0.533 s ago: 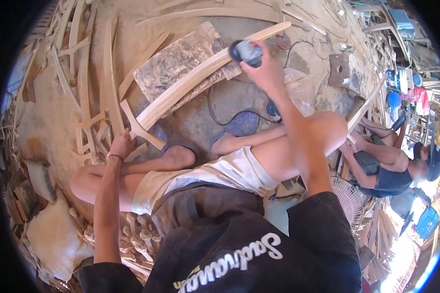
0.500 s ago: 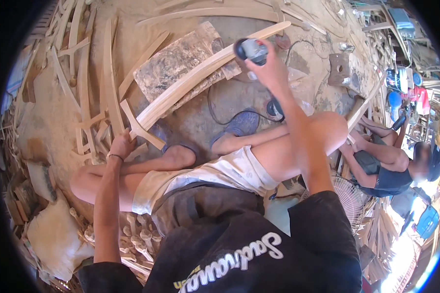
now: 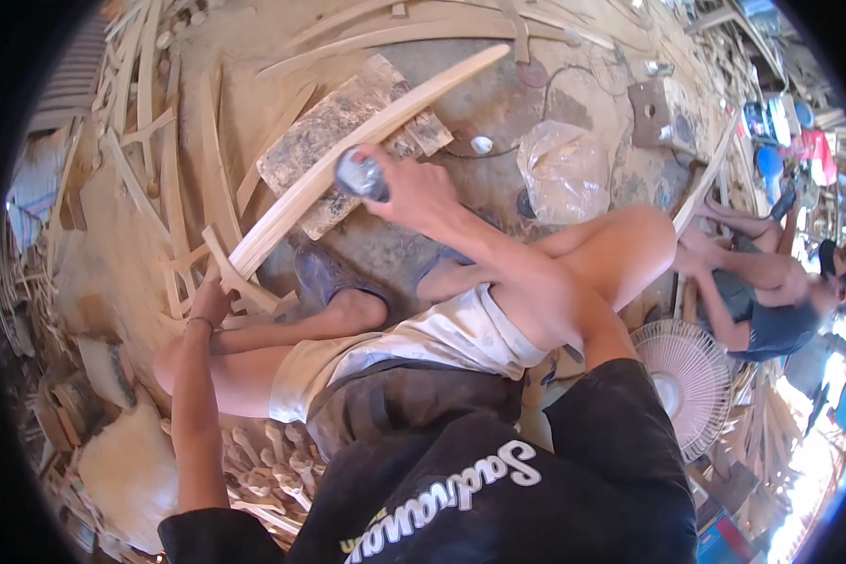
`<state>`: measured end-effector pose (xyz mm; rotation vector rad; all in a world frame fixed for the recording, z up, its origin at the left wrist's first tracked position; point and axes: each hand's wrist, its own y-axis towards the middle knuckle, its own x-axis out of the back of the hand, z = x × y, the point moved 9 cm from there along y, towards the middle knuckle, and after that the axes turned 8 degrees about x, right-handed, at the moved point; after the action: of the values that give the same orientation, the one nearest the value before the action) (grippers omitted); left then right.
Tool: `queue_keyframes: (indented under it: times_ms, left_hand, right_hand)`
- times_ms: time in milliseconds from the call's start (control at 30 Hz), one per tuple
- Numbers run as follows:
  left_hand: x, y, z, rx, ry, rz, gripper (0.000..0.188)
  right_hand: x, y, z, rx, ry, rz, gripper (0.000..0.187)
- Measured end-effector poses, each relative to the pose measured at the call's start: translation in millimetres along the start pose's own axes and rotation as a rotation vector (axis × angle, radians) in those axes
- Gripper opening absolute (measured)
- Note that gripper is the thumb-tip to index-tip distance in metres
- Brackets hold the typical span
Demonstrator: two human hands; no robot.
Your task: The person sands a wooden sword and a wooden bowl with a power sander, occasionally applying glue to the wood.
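A long, pale wooden sword (image 3: pixel 399 111) with a curved blade lies slanting across a rough, worn wooden block (image 3: pixel 296 139). My left hand (image 3: pixel 213 305) is closed around its grip, just below the wooden crossguard (image 3: pixel 261 295). In my right hand (image 3: pixel 415 195) is a grey and black power tool that looks like a grinder or sander (image 3: pixel 360 175). The tool is at the edge of the blade's middle, over the block; its working face is hidden. The blade's far end extends past the block to the upper right.
Several unfinished wooden pieces (image 3: pixel 211 141) lie at the left. A clear plastic bag (image 3: pixel 564 174) rests on the floor beyond my right knee. A wire-guarded fan (image 3: pixel 681 385) stands at my right, and another person (image 3: pixel 771 291) sits beyond it. Carved wooden parts (image 3: pixel 277 461) lie by my left side.
My right hand has brought the tool from near the blade's far end down to its middle. My left hand and the grip have shifted slightly left and nearer.
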<state>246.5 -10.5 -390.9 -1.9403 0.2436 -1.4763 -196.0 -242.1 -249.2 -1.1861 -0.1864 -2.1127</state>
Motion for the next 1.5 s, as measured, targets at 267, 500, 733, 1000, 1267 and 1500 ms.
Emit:
queue_keyframes:
  times_ms: [267,500,733,1000,1267,1500]
  left_hand:
    - [-15.2,-5.9,26.9,0.163,-0.038,0.137,0.033]
    - [-24.5,-3.2,72.0,0.211,-0.084,0.140,0.037]
    - [-40.5,28.8,52.1,0.147,0.095,0.094,0.040]
    - [-16.5,1.9,196.1,0.120,0.405,0.105,0.039]
    - [-14.2,-5.7,83.0,0.229,0.097,0.129,0.036]
    - [-30.3,2.2,88.9,0.266,0.097,0.110,0.027]
  right_hand:
    - [49.1,24.2,-71.7,-0.072,-0.056,-0.191,0.077]
    - [106.0,33.1,-136.5,-0.266,-0.114,-0.262,0.081]
    - [118.4,14.0,-171.1,-0.303,-0.168,-0.487,0.082]
    - [18.1,39.8,15.3,0.139,-0.009,-0.130,0.078]
    - [80.5,17.8,-123.5,-0.261,-0.053,-0.251,0.082]
    - [116.6,1.2,-200.2,-0.509,-0.121,-0.362,0.084]
